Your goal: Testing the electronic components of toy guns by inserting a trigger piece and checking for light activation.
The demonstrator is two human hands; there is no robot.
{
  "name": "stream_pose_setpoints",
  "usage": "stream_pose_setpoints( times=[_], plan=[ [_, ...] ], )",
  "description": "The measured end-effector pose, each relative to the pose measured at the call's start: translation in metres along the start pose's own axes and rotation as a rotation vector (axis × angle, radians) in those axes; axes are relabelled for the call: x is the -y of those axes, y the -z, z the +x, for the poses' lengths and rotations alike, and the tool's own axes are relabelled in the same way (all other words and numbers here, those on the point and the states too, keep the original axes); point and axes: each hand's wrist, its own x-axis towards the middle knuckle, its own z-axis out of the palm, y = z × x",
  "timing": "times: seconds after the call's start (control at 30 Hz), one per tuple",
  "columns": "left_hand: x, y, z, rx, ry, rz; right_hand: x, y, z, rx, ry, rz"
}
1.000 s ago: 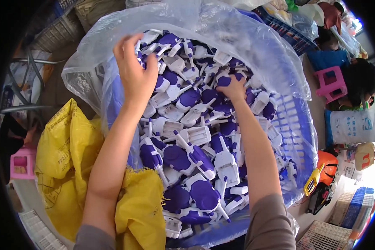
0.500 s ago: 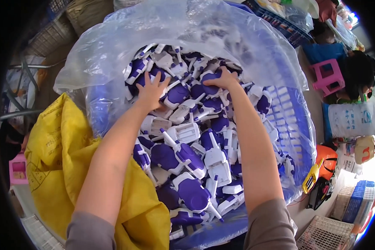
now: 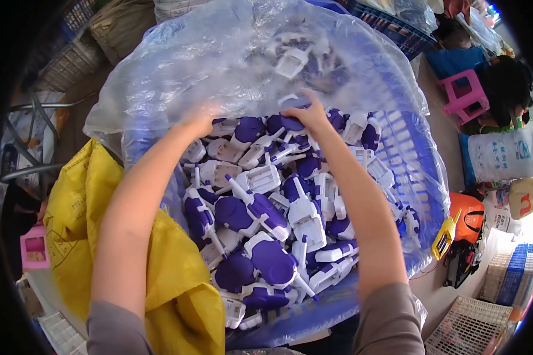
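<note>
A pile of purple-and-white plastic housings (image 3: 272, 263), each with a slim stem, fills a big blue basket (image 3: 435, 171) lined with a clear plastic bag (image 3: 160, 71). Both my arms stretch over the pile to its far side. My left hand (image 3: 202, 118) is at the bag's edge, its fingers smeared by motion. At the same edge, my right hand (image 3: 311, 113) rests against a purple housing, thumb and a finger apart. Its other fingers are hidden. Through the bag beyond, a white housing (image 3: 292, 62) and several blurred ones show.
A yellow woven sack (image 3: 95, 219) drapes over the basket's left side. To the right are a pink stool (image 3: 465, 100), a white bag (image 3: 497, 154), an orange bag (image 3: 466, 216), a yellow tool (image 3: 445, 236) and a white crate (image 3: 468, 328). A dark blue crate (image 3: 391, 26) stands behind.
My left hand has moved left and slightly up; the right has shifted a little left. The bag's edge now lies over the far housings that were exposed, and some show farther back beneath it.
</note>
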Motion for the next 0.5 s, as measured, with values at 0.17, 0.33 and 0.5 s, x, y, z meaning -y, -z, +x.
stream_pose_setpoints(
  times=[0.17, 0.33, 0.5],
  plan=[
    [-0.034, 0.085, -0.024, -0.034, -0.077, -0.205, 0.088, 0.097, -0.092, 0.425, -0.136, 0.178],
    [-0.068, 0.176, -0.087, -0.002, -0.124, -0.316, 0.151, 0.167, -0.200, 0.622, 0.017, 0.051],
    [-0.138, 0.212, -0.150, 0.400, -0.098, -0.567, 0.132, 0.201, -0.285, 0.589, 0.133, -0.109]
  ],
)
